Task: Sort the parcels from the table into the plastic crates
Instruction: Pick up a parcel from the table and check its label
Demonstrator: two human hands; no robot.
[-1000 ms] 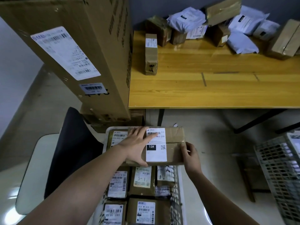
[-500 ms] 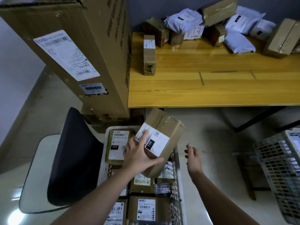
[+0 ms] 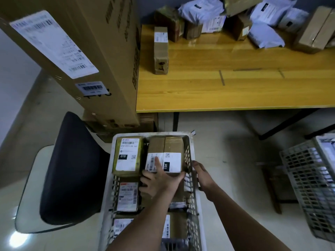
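A brown parcel (image 3: 165,154) with a white label lies flat in the far right corner of the white crate (image 3: 191,180) at lower centre of the frame, just beside a parcel marked 010 (image 3: 126,156). The left hand (image 3: 159,182) rests on its near end, fingers (image 3: 157,163) spread across the label and thumb hooked round the near right corner. The right hand (image 3: 202,175) sits at the crate's right rim, its fingers curled over the edge as far as can be told. This looks like the seating step: the parcel is down and being pressed into its slot. Next, both hands would need to let go and reach up to the wooden surface (image 3: 235,91), where a long box (image 3: 161,49) and a heap of bags and boxes (image 3: 253,20) wait in the upper right.
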